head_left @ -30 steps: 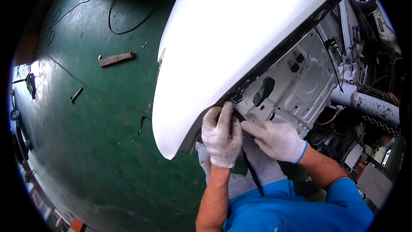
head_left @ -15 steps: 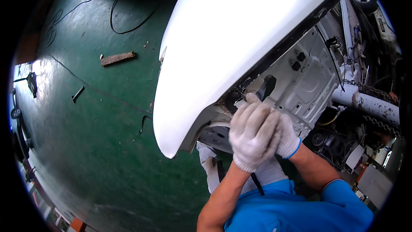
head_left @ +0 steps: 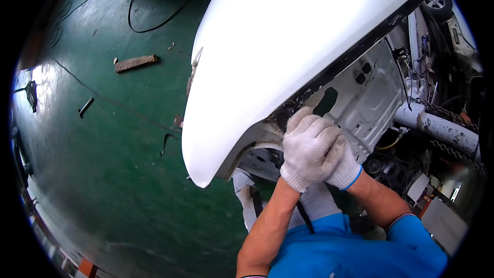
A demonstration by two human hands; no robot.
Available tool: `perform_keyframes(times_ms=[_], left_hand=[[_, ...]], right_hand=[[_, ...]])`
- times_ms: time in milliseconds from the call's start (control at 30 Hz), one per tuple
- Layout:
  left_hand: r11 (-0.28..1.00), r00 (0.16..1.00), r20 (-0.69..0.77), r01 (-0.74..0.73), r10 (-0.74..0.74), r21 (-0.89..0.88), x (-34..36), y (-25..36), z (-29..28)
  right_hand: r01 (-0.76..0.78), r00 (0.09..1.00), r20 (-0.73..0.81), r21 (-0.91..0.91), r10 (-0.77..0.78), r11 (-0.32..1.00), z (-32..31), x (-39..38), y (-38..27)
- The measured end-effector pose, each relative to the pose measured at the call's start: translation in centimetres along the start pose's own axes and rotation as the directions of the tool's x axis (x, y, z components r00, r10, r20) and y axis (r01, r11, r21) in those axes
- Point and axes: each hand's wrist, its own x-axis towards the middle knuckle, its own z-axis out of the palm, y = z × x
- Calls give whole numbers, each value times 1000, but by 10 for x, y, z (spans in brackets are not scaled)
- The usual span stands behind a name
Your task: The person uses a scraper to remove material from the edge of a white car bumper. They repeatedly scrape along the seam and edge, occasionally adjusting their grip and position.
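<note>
Both my hands wear whitish knitted work gloves and meet at the inner edge of a large white car body panel [head_left: 257, 46]. My left hand [head_left: 310, 147] is closed, its fingers curled over at the dark, rough flange [head_left: 296, 104]. Close against it, and partly behind it, is my right hand [head_left: 343, 167], with a blue cuff; its fingers look closed too. Whatever the two gloves grip is hidden. Below the panel edge curves a wheel arch [head_left: 242, 154]. Beyond my hands the white inner body metal [head_left: 378, 100] has a dark oval opening [head_left: 325, 101].
A scuffed white metal beam [head_left: 437, 126] with chains [head_left: 453, 149] stands at the right, above dark car parts [head_left: 396, 167]. On the green floor [head_left: 128, 175] lie a wooden block [head_left: 136, 63], a short dark bar [head_left: 86, 107] and a black cable [head_left: 154, 30].
My clasped hands have shifted slightly right and the left glove has turned. A thin metal tip seen earlier by the fingers is now hidden. The whole view has moved a little.
</note>
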Motion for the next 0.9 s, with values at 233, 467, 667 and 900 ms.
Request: perform_keyframes(times_ms=[233, 467, 667, 900], left_hand=[[997, 993, -116, 17, -25, -73, -7, -1, 2], [995, 978, -202, 35, -53, -89, -11, 7, 8], [999, 987, -160, 9, -4, 32, 4, 3, 9], [995, 969, -232, 61, -80, -85, -7, -1, 7]], right_hand=[[28, 997, 80, -109, -19, 994, -23, 8, -10], [85, 987, 145, -116, -68, 990, -31, 5, 2], [62, 998, 26, 79, -64, 995, -17, 13, 8], [120, 981, 180, -234, -78, 965, -42, 22, -9]])
